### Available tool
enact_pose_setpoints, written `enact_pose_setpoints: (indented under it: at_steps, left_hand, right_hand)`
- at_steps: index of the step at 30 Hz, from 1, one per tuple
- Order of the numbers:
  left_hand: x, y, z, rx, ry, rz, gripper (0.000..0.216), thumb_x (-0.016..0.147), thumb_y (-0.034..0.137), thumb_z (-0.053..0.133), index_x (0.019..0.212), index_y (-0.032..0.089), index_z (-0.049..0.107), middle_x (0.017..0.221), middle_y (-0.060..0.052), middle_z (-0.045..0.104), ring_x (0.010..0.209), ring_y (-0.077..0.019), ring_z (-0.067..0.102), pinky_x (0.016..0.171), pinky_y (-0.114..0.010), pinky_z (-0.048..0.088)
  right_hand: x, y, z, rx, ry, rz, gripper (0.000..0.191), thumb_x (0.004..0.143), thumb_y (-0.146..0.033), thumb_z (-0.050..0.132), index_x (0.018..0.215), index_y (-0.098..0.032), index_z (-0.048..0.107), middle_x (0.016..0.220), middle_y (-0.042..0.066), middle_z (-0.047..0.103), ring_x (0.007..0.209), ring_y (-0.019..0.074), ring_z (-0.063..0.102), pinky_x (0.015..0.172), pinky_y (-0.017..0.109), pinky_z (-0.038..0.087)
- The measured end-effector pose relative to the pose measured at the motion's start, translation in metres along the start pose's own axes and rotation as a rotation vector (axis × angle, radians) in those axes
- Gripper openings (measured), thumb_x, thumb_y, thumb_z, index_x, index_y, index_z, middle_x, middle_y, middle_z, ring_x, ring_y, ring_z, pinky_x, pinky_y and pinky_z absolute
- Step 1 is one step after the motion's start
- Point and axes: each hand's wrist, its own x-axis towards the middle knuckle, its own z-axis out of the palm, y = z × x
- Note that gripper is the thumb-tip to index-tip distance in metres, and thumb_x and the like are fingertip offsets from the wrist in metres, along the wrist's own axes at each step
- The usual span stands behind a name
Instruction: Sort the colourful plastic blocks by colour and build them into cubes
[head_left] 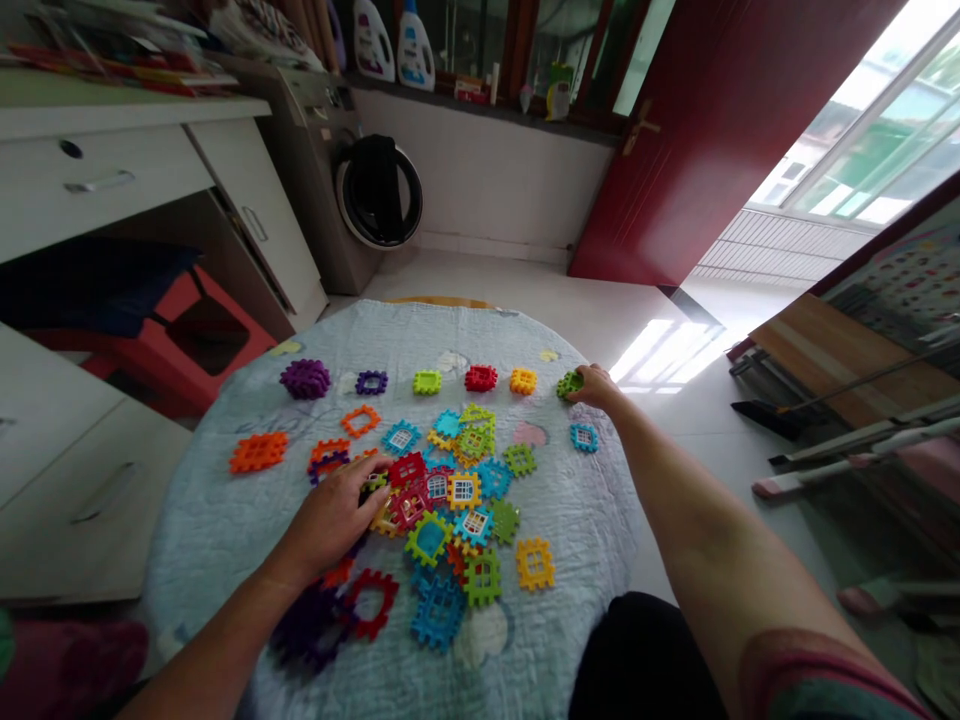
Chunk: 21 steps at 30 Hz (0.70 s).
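My right hand (596,387) reaches to the table's far right edge, its fingers closed on green square building blocks (569,385). A blue window block (583,438) lies just nearer than that hand. My left hand (337,512) is at the left side of a loose pile of mixed plastic blocks. Its thumb and fingers curl around a small green block (373,483), partly hidden by the fingers. Red window blocks (409,505) lie right beside its fingertips. A yellow block with a white window (465,490) and a green frame with a blue pane (430,539) are in the pile.
Along the back stand a purple stack (305,379), a dark purple block (372,382), a light green block (427,382), a red stack (481,378) and yellow blocks (523,381). Orange blocks (259,453) lie left. A light blue cloth (202,520) covers the round table.
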Motion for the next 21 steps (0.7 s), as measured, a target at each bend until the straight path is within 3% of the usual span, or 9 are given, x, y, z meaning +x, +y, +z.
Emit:
enact_pose_setpoints:
  at_steps: [12,21]
  left_hand:
    - [0.0,-0.007,0.002,0.001,0.012,-0.005,0.039,0.079,0.037,0.048,0.111,0.02,0.062,0.116,-0.008,0.067,0.105,-0.024,0.062,0.096,-0.036,0.046]
    - [-0.001,-0.005,0.001,0.002,-0.008,-0.024,0.04,0.079,0.039,0.047,0.11,0.018,0.062,0.114,-0.009,0.067,0.105,-0.0245,0.062,0.095,-0.038,0.046]
  right_hand:
    - [0.01,0.002,0.013,-0.048,-0.054,-0.038,0.068,0.059,-0.038,0.076,0.12,-0.017,0.056,0.113,0.011,0.056,0.099,0.0239,0.054,0.086,0.032,0.04]
    - [0.012,0.003,0.012,-0.027,-0.088,-0.082,0.056,0.06,-0.032,0.074,0.11,-0.012,0.059,0.104,0.011,0.062,0.093,0.0216,0.057,0.08,0.028,0.042]
